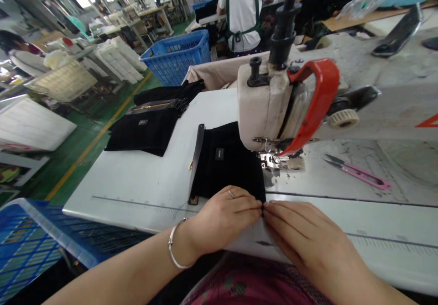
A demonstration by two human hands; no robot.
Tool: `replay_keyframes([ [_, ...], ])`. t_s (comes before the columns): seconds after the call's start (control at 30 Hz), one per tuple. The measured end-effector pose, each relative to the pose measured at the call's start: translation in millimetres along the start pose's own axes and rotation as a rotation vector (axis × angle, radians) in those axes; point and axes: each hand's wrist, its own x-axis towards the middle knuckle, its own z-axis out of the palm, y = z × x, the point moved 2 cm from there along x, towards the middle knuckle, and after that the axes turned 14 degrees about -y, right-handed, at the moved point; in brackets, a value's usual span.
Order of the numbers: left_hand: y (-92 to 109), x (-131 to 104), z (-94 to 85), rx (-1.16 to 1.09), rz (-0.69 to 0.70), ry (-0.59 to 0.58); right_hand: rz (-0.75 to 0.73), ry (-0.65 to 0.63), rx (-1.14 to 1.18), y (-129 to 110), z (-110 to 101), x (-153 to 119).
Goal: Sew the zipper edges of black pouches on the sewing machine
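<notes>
A black fabric zip pouch (229,175) with a small dark label lies flat on the white sewing table (143,177), its zipper edge to the left. My left hand (219,218), wearing a ring and a bracelet, is closed on the pouch's near edge. From the other side, my right hand (308,232) pinches the near right corner, and the fingertips of both hands meet there. The pouch's right edge lies beside the presser foot (272,161) of the sewing machine (255,108); I cannot tell whether it is under it.
Pink-handled thread snips (366,176) lie on the machine bed. More black pouches (143,127) are stacked at the table's far left edge. Blue baskets stand at the lower left (85,232) and beyond the table (181,51). A co-worker (242,13) is further back.
</notes>
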Motion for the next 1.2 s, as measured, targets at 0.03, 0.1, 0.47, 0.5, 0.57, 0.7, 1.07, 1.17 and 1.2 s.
replay_keyframes([
  [0.03, -3, 2, 0.4, 0.020, -0.004, -0.018, 0.008, -0.003, -0.006, 3, -1, 3],
  [0.1, -11, 5, 1.8, 0.062, -0.014, -0.047, 0.018, -0.011, -0.020, 7, -2, 8],
  [0.47, -48, 24, -2.7, 0.148, -0.001, -0.019, 0.055, -0.097, -0.110, 37, -20, 43],
  [0.5, -51, 26, -3.7, 0.138, -0.008, -0.006, 0.055, -0.102, -0.131, 39, -21, 46],
  [0.57, -57, 29, -5.7, 0.123, -0.015, 0.025, 0.064, -0.106, -0.176, 45, -21, 50],
  [0.7, -67, 37, -8.7, 0.133, -0.034, 0.061, 0.108, -0.096, -0.249, 53, -18, 56],
  [1.07, -95, 52, -12.7, 0.135, -0.191, 0.113, 0.167, -0.051, -0.220, 64, -10, 57],
  [1.17, -96, 52, -12.6, 0.130, -0.206, 0.118, 0.178, -0.067, -0.213, 64, -10, 58],
  [1.2, -96, 52, -12.6, 0.131, -0.207, 0.121, 0.181, -0.071, -0.208, 64, -10, 58],
])
